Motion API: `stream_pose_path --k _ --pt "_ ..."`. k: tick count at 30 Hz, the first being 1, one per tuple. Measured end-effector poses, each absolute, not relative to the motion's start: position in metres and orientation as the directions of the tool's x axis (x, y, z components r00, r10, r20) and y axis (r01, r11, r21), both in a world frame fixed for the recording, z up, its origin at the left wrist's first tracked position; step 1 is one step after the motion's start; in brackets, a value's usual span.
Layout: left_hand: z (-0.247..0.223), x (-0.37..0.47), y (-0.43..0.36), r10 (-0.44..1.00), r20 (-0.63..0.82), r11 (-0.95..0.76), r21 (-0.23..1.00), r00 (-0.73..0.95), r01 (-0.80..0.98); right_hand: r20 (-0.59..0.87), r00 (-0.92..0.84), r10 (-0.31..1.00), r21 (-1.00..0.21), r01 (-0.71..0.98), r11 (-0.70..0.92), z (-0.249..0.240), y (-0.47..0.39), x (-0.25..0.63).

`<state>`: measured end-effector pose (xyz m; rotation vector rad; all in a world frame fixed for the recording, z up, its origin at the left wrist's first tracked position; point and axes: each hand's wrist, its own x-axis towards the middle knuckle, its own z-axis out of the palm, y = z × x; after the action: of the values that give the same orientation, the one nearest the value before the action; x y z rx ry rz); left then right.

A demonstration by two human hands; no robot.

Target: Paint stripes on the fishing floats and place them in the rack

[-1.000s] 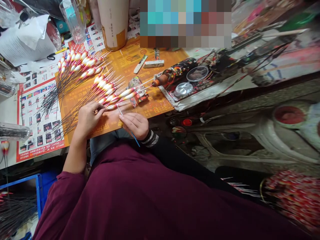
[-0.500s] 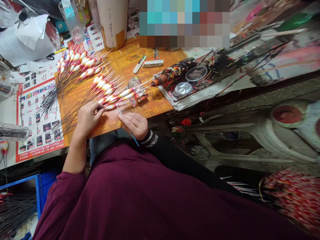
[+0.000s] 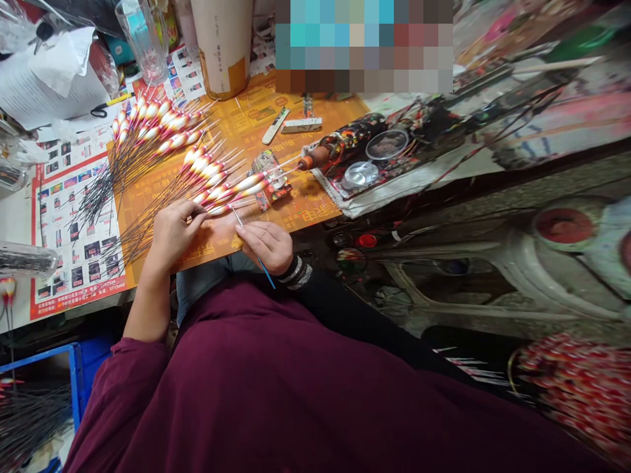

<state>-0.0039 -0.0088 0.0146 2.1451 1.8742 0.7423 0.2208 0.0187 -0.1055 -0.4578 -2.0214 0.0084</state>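
My left hand is closed, thumb and fingertips pinching a slim fishing float just above the table's front edge. In my right hand a thin paintbrush with a blue handle end is gripped like a pen. Its tip is at the held float's body; whether it touches I cannot tell. Just behind lies a group of white, yellow and red floats with dark stems. The nearest, a longer float, points its thin tip at the brown nose of a paint-spattered cylindrical tool.
More floats fan out at the back left. A paint-crusted block, small clear dish and two flat sticks lie on the orange-covered table. A tall container stands behind. A blue crate is below left.
My right hand and the paintbrush have shifted very slightly to the right. My left hand and the floats look unmoved.
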Motion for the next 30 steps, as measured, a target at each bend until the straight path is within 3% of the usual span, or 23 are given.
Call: stream_pose_path --k 4,9,16,21,30 --pt "0.015 -0.004 -0.009 0.968 0.240 -0.177 0.461 0.070 0.870 0.826 -0.436 0.357 -0.198 0.368 0.909 -0.107 0.018 0.222" --pt "0.014 -0.004 -0.009 0.965 0.253 -0.190 0.470 0.074 0.862 0.872 -0.398 0.285 -0.126 0.379 0.917 -0.103 0.017 0.221" --pt "0.014 -0.004 -0.009 0.967 0.243 -0.182 0.472 0.071 0.863 0.852 -0.408 0.329 -0.185 0.353 0.917 -0.104 0.017 0.221" --pt "0.015 -0.003 -0.009 0.968 0.239 -0.180 0.472 0.072 0.863 0.902 -0.346 0.257 -0.140 0.328 0.934 -0.097 0.017 0.219" --pt "0.014 -0.003 -0.008 0.966 0.240 -0.193 0.452 0.090 0.871 0.896 -0.361 0.260 -0.140 0.326 0.935 -0.098 0.018 0.220"
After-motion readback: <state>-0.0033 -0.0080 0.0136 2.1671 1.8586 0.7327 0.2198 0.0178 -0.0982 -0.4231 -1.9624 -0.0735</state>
